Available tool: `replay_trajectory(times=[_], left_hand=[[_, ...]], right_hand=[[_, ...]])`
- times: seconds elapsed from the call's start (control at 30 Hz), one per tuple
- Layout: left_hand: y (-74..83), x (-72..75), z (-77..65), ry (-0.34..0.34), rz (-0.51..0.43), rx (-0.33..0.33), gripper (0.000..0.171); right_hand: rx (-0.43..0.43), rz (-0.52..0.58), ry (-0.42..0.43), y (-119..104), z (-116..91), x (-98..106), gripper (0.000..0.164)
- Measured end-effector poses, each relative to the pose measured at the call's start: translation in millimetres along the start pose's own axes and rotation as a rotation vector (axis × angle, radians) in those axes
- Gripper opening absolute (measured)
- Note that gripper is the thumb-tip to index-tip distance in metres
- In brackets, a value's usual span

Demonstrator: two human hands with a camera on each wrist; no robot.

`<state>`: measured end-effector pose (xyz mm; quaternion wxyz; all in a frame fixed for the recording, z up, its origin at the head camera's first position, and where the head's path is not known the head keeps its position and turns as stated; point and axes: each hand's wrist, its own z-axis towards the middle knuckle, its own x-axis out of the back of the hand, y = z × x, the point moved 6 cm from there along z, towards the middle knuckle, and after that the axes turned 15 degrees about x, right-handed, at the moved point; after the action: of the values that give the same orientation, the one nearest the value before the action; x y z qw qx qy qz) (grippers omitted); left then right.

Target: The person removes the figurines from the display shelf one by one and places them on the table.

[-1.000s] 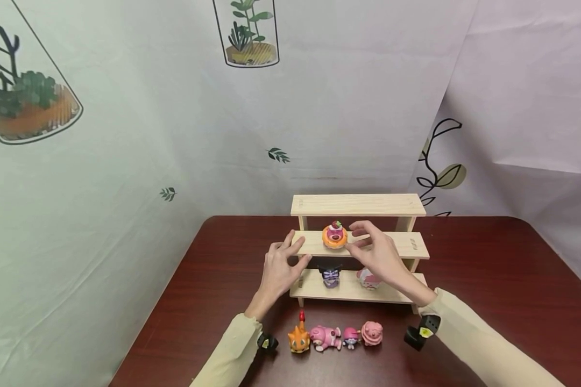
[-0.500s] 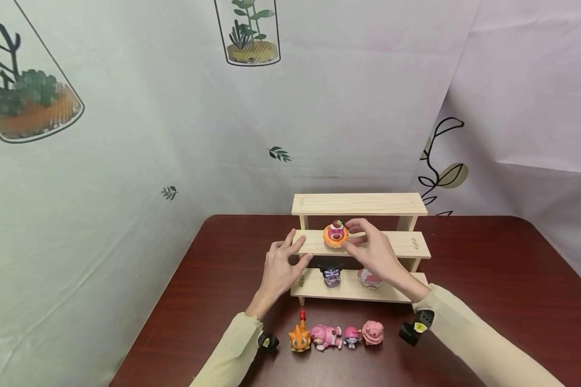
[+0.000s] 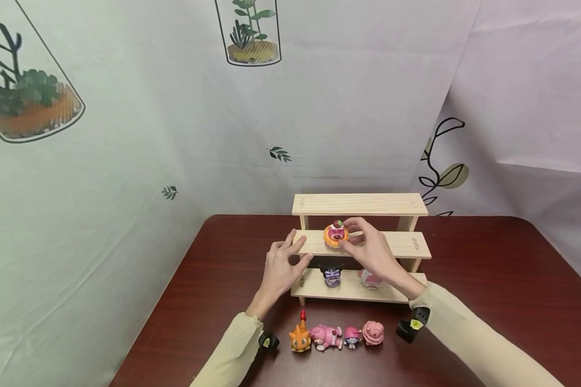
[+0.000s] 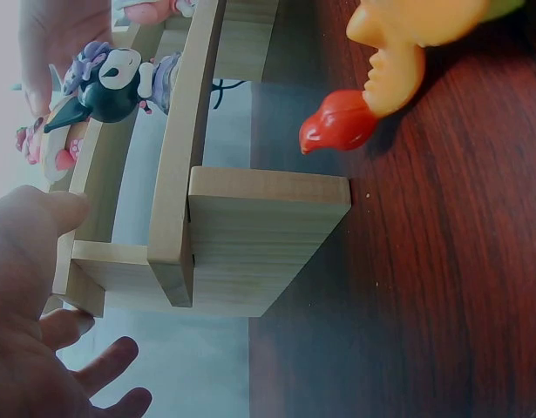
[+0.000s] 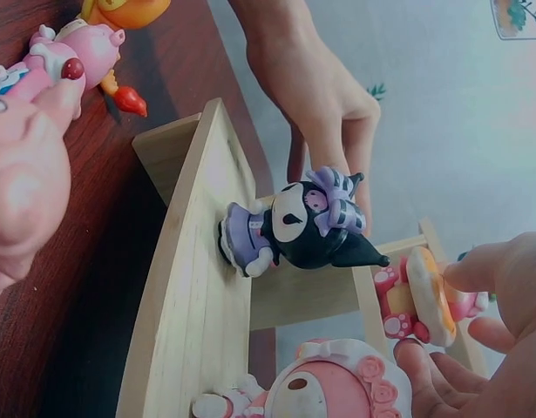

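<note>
My right hand (image 3: 372, 249) holds a pink bear figurine in an orange-and-white ring (image 3: 336, 235), topped with a strawberry, on the middle shelf. Its thumb is at the ring's front, with the other fingers behind; the right wrist view shows the thumb (image 5: 477, 268) against the ring. At the left end of that shelf, my left hand (image 3: 278, 269) grips the wooden stepped stand (image 3: 358, 204), thumb at the front edge. On the lowest shelf stand a black-and-purple figurine (image 3: 331, 276) and a pink-and-white one (image 3: 369, 279), the latter partly behind my right forearm.
On the dark red table (image 3: 213, 279), in front of the stand, lie an orange figurine with a red-tipped tail (image 3: 299, 338), a pink bear figurine (image 3: 326, 337), a small pink-capped figurine (image 3: 352, 336) and a round pink one (image 3: 373, 333). A patterned cloth (image 3: 358, 107) hangs behind.
My right hand has moved slightly left, and its thumb and fingers have come in around the ringed bear figurine. The left hand keeps its place on the stand.
</note>
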<state>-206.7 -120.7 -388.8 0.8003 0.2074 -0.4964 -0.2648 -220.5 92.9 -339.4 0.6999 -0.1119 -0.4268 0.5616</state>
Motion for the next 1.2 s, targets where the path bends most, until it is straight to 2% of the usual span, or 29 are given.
replay_trajectory(times=[0.67,1.2], left_hand=[[1.9,1.1,-0.5,-0.006,0.002,-0.003,0.048],[0.7,1.6,-0.5,0.009,-0.005,-0.012,0.047]], right_hand=[[-0.02,-0.015,-0.013,2.0,4.5,-3.6,0.039],[0.001,-0.027,-0.024,3.7,7.9,-7.3,0.041]])
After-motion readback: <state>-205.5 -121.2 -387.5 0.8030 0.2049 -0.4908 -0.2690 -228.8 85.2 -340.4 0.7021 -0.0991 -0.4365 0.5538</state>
